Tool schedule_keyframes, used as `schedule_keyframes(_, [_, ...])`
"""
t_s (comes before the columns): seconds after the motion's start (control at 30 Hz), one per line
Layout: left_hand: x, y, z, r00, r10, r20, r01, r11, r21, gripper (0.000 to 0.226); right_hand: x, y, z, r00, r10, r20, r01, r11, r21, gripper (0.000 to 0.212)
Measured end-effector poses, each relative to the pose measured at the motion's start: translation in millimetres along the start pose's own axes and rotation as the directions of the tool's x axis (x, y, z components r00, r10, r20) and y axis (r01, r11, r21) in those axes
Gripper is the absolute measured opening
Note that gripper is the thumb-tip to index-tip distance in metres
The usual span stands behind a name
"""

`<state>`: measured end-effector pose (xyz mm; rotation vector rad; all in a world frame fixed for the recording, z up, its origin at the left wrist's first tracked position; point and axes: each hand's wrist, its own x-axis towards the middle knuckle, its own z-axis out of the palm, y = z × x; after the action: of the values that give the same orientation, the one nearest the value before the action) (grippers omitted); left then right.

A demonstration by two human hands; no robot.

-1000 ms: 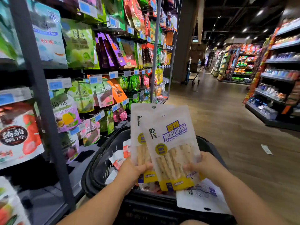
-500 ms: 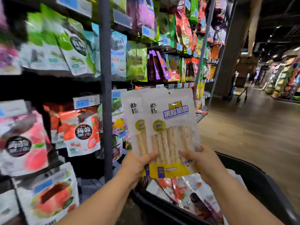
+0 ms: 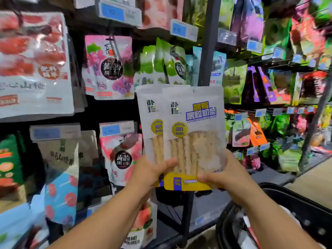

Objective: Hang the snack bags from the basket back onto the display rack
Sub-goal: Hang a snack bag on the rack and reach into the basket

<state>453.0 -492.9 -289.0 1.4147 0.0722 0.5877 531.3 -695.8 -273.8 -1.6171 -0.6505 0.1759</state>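
With left hand (image 3: 152, 170) and right hand (image 3: 227, 174) each pinching the bottom of two overlapped snack bags (image 3: 195, 112) held upright before the display rack (image 3: 208, 42), the offset tops could misalign when hung, or the rear bag (image 3: 150, 112) slip free.

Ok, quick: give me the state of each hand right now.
Left hand: closed, holding both snack bags at the lower left, thumb in front.
Right hand: closed, holding the front snack bag at its lower right corner.
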Motion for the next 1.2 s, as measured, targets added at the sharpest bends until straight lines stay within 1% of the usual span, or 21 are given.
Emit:
schedule_keyframes(0.03, [0,7,-9,1.000,0.008,-0.021,-0.008,1.000,0.020,0.023,6,1,10,1.000,-0.003,-0.005,0.003,1.000,0.026,0.088])
schedule_keyframes(0.1, [2,22,-27,0.997,0.042,-0.064,-0.038,0.997,0.068,0.024,17,0,30,1.000,-0.013,-0.006,0.013,0.992,0.128,0.080])
schedule_keyframes(0.17, [2,35,-44,0.990,0.090,-0.109,-0.077,0.990,0.118,0.028,27,-1,51,0.998,-0.041,0.039,0.031,0.974,0.224,0.072])
schedule_keyframes(0.23, [2,45,-61,0.980,0.125,-0.152,-0.099,0.981,0.166,0.030,37,-2,71,0.995,-0.046,0.087,0.016,0.946,0.325,0.074])
schedule_keyframes(0.27, [1,50,-70,0.976,0.137,-0.167,-0.105,0.977,0.187,0.031,41,-2,81,0.994,-0.041,0.103,-0.001,0.927,0.376,0.077])
schedule_keyframes(0.33, [-2,57,-90,0.966,0.156,-0.204,-0.105,0.965,0.241,0.042,49,-5,103,0.986,-0.040,0.164,-0.035,0.902,0.430,0.097])
schedule_keyframes(0.4, [-7,66,-108,0.954,0.185,-0.235,-0.105,0.944,0.314,0.057,55,-8,124,0.972,-0.056,0.230,-0.052,0.897,0.439,0.105])
schedule_keyframes(0.47, [-11,75,-128,0.938,0.204,-0.282,-0.108,0.941,0.322,0.066,61,-12,143,0.958,-0.090,0.272,-0.042,0.895,0.444,0.102])
schedule_keyframes(0.5, [-13,79,-137,0.929,0.211,-0.303,-0.108,0.940,0.324,0.066,65,-14,152,0.951,-0.111,0.288,-0.029,0.897,0.442,0.098])
schedule_keyframes(0.6, [-22,95,-161,0.905,0.248,-0.347,-0.107,0.919,0.380,0.050,73,-24,181,0.940,-0.169,0.297,0.028,0.904,0.426,0.091])
schedule_keyframes(0.7, [-33,113,-184,0.878,0.272,-0.395,-0.107,0.914,0.392,0.038,77,-39,210,0.923,-0.225,0.314,0.071,0.898,0.435,0.085])
schedule_keyframes(0.73, [-37,118,-192,0.872,0.271,-0.407,-0.106,0.917,0.385,0.039,77,-45,218,0.911,-0.246,0.330,0.091,0.902,0.421,0.081])
schedule_keyframes(0.77, [-41,124,-200,0.868,0.270,-0.416,-0.099,0.917,0.387,0.047,77,-52,226,0.902,-0.259,0.346,0.101,0.904,0.414,0.076])
schedule_keyframes(0.8, [-47,130,-207,0.864,0.275,-0.423,-0.092,0.911,0.403,0.052,75,-60,234,0.891,-0.267,0.367,0.095,0.901,0.424,0.065])
schedule_keyframes(0.87, [-58,141,-224,0.846,0.294,-0.445,-0.094,0.904,0.418,0.046,71,-74,249,0.866,-0.269,0.422,0.064,0.896,0.440,0.047])
schedule_keyframes(0.9, [-63,147,-232,0.835,0.305,-0.459,-0.095,0.900,0.426,0.042,70,-80,256,0.849,-0.281,0.447,0.073,0.901,0.428,0.044])
schedule_keyframes(0.93, [-68,152,-240,0.825,0.315,-0.469,-0.092,0.894,0.438,0.039,72,-83,265,0.841,-0.304,0.447,0.100,0.901,0.423,0.046])
schedule_keyframes(1.0, [-76,161,-253,0.820,0.293,-0.492,-0.078,0.908,0.411,0.036,72,-88,283,0.844,-0.331,0.421,0.125,0.886,0.446,0.056])
schedule_keyframes(1.03, [-80,165,-259,0.817,0.281,-0.503,-0.074,0.917,0.393,0.039,71,-93,292,0.847,-0.334,0.413,0.120,0.877,0.465,0.057])
schedule_keyframes(1.1, [-85,171,-273,0.806,0.283,-0.519,-0.078,0.922,0.380,0.052,71,-99,307,0.834,-0.349,0.427,0.126,0.875,0.468,0.055])
schedule_keyframes(1.2, [-89,180,-296,0.804,0.272,-0.529,-0.074,0.928,0.365,0.062,68,-109,329,0.808,-0.350,0.474,0.118,0.884,0.453,0.064])
